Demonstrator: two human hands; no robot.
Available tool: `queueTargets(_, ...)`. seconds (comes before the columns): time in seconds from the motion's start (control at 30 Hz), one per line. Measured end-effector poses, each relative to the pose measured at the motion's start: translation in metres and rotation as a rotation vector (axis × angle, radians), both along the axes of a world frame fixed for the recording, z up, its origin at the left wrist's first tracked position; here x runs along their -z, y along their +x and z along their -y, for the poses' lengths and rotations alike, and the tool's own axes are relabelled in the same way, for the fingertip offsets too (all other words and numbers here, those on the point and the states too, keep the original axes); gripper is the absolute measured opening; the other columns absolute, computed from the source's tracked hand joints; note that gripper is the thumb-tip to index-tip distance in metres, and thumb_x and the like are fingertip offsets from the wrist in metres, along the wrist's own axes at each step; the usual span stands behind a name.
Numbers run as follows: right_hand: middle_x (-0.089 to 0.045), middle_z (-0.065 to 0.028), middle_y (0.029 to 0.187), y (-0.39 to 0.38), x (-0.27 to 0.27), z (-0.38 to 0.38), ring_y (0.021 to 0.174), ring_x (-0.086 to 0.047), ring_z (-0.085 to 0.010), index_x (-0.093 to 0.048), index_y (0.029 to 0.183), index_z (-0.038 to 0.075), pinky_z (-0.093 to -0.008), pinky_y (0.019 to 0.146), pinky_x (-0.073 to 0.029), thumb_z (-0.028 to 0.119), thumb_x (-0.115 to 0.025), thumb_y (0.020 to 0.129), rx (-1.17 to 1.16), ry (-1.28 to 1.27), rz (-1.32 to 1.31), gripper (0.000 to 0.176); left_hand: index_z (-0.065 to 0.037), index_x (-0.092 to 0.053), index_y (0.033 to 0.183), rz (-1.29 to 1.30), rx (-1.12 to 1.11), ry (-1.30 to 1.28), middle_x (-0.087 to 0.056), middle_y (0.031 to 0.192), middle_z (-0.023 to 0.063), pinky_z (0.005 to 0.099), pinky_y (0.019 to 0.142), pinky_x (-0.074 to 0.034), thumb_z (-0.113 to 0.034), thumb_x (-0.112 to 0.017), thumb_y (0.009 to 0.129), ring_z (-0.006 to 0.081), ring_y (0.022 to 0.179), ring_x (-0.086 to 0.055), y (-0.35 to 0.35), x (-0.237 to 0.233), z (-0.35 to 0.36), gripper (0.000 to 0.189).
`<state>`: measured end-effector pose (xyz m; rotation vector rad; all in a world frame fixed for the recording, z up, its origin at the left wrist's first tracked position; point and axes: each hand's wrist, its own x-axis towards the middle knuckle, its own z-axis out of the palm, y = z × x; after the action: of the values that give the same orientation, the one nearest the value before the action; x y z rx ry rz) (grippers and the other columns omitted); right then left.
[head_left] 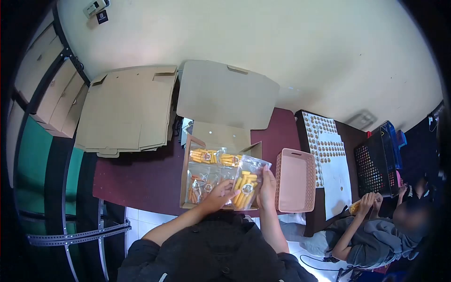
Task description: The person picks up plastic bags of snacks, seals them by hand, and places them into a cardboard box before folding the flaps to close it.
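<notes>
One clear, crinkled plastic packet (246,187) of yellow sticks, over the right side of one open cardboard box (185,176). Held at right edge in right hand (267,188), lower left in left hand (221,194). Long axis near to far, top leaning right. At least four shiny bags (202,156) inside. One pink, lattice-sided basket (297,181) at right.

In our hands: one clear pouch of yellow sticks (246,189), over an open carton (184,188) of bagged sticks; one pink basket (297,181), beside, right.

Black crate (374,162) near sticker sheets (331,149); co-worker (376,242) at right
</notes>
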<state>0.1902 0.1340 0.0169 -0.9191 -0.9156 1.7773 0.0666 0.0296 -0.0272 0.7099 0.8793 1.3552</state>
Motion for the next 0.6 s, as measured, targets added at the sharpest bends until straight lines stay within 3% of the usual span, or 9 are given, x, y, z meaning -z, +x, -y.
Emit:
queueTargets(0.1, -0.06, -0.0064, 0.096, -0.002, 0.007, 0.003, 0.085, -0.056, -0.0122, -0.052, 0.109, -0.003, -0.0248, 0.079, -0.043, 0.022, -0.053, 0.09, -0.225, 0.117, 0.231, 0.031, 0.001, -0.043, 0.113, -0.002, -0.093, -0.081, -0.053, 0.107, 0.0094, 0.027, 0.084, -0.045, -0.015, -0.056, 0.088, 0.0144, 0.099, -0.054, -0.004, 0.002, -0.001, 0.032)
queueTargets(0.2, -0.06, -0.0066, 0.097, 0.001, 0.022, 0.008, 0.086, -0.056, -0.0117, -0.052, 0.109, -0.003, -0.0249, 0.079, -0.043, 0.017, -0.056, 0.088, -0.369, 0.099, 0.288, 0.029, 0.0, -0.044, 0.114, -0.007, -0.118, -0.042, -0.053, 0.107, 0.0094, 0.0274, 0.084, -0.044, -0.016, -0.056, 0.088, 0.0149, 0.099, -0.053, -0.012, 0.012, 0.0, 0.033)
queueTargets(0.27, -0.06, -0.0071, 0.098, 0.002, 0.031, 0.004, 0.087, -0.056, -0.0115, -0.052, 0.109, -0.003, -0.0254, 0.079, -0.044, 0.014, -0.057, 0.087, -0.354, 0.087, 0.254, 0.028, 0.0, -0.042, 0.117, -0.221, -0.089, -0.05, -0.052, 0.109, 0.0104, 0.0288, 0.085, -0.043, -0.018, -0.056, 0.088, 0.0148, 0.102, -0.051, -0.021, 0.013, -0.002, 0.036)
queueTargets(0.3, -0.06, -0.0074, 0.099, 0.003, 0.033, 0.0, 0.088, -0.056, -0.0115, -0.052, 0.109, -0.002, -0.0259, 0.079, -0.044, 0.013, -0.057, 0.087, -0.281, 0.081, 0.251, 0.027, -0.001, -0.042, 0.12, -0.177, -0.102, -0.078, -0.051, 0.113, 0.0143, 0.0315, 0.089, -0.041, -0.019, -0.059, 0.086, 0.0208, 0.105, -0.052, -0.026, 0.01, -0.001, 0.042)
queueTargets(0.33, -0.06, -0.0077, 0.099, 0.005, 0.035, -0.003, 0.089, -0.057, -0.0116, -0.052, 0.108, -0.002, -0.0264, 0.078, -0.044, 0.013, -0.056, 0.087, -0.207, 0.075, 0.248, 0.026, -0.001, -0.042, 0.12, -0.178, -0.103, -0.08, -0.051, 0.113, 0.0143, 0.0315, 0.089, -0.041, -0.019, -0.059, 0.086, 0.0208, 0.105, -0.052, -0.034, 0.015, 0.002, 0.042)
queueTargets(0.4, -0.06, -0.0087, 0.102, 0.008, 0.024, -0.01, 0.092, -0.058, -0.0147, -0.052, 0.109, -0.002, -0.0283, 0.081, -0.044, 0.01, -0.055, 0.087, -0.121, 0.007, 0.156, 0.026, -0.005, -0.043, 0.121, -0.88, -0.12, 0.032, -0.049, 0.117, 0.018, 0.0346, 0.092, -0.04, -0.018, -0.061, 0.082, 0.0302, 0.107, -0.05, -0.055, 0.029, 0.009, 0.046)
queueTargets(0.43, -0.06, -0.0086, 0.103, 0.01, 0.021, -0.013, 0.093, -0.057, -0.015, -0.051, 0.11, -0.001, -0.0284, 0.082, -0.044, 0.01, -0.055, 0.087, -0.108, -0.011, 0.157, 0.026, -0.008, -0.042, 0.124, -0.941, -0.036, -0.036, -0.043, 0.125, 0.0203, 0.0373, 0.097, -0.035, -0.018, -0.062, 0.078, 0.037, 0.115, -0.043, -0.065, 0.024, 0.014, 0.051)
queueTargets(0.6, -0.059, -0.0091, 0.106, 0.019, 0.018, -0.02, 0.096, -0.056, -0.0158, -0.05, 0.112, -0.002, -0.0293, 0.085, -0.043, 0.011, -0.056, 0.086, -0.08, -0.029, 0.154, 0.03, -0.01, -0.04, 0.128, -1.306, 0.08, -0.061, -0.03, 0.137, 0.0177, 0.044, 0.103, -0.026, -0.023, -0.064, 0.073, 0.04, 0.126, -0.028, -0.073, 0.09, 0.028, 0.061)
